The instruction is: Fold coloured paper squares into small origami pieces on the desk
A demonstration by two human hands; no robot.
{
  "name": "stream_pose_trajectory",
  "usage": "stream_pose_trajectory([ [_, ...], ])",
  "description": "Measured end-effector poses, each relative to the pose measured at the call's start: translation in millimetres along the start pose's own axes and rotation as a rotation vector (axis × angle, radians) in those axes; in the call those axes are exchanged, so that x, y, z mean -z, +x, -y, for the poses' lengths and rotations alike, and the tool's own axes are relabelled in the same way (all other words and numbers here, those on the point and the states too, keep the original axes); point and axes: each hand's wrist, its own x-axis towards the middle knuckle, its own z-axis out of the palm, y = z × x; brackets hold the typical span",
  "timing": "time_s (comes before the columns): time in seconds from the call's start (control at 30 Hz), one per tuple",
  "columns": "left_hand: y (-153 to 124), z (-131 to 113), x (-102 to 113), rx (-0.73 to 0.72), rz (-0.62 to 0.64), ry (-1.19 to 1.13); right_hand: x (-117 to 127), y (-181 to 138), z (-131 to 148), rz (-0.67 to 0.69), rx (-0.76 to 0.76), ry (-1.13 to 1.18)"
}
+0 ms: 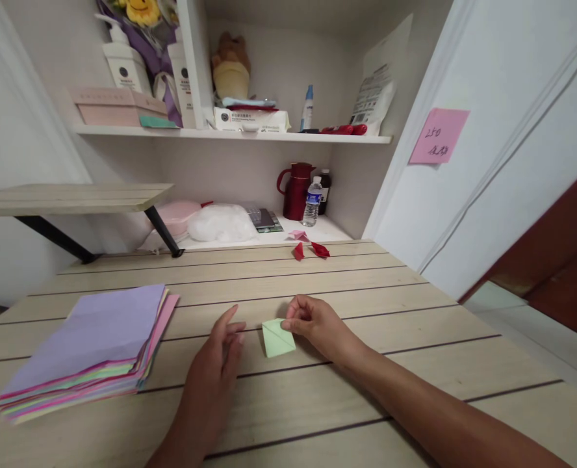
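A small light-green folded paper square [277,340] is in the middle of the table, with a diagonal line running across it. My right hand [315,325] pinches its upper right corner between thumb and fingers. To the left of the paper, my left hand [219,354] is apart from it, fingers spread and holding nothing. Toward the table's back edge lie two red folded paper pieces [320,249] and a pink folded paper piece [298,235].
A stack of coloured paper sheets [98,331], purple on top, sits at the left of the slatted table [366,416]. Behind stand a dark red jug [297,192], a water bottle [312,203] and a white plastic bag [227,223]. A small raised shelf [74,197] overhangs the back left.
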Motion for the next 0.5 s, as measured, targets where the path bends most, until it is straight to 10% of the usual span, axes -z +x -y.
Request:
stream_pose_trajectory([
  [0.1,3.7,-6.3,-6.9,0.178,-0.004,-0.280,-2.7,-1.4,4.6,-0.046,0.003,0.147],
  [0.5,8.6,-47.8,-43.6,0.127,-0.014,-0.369,-13.3,-18.4,20.9,-0.160,0.065,0.527],
])
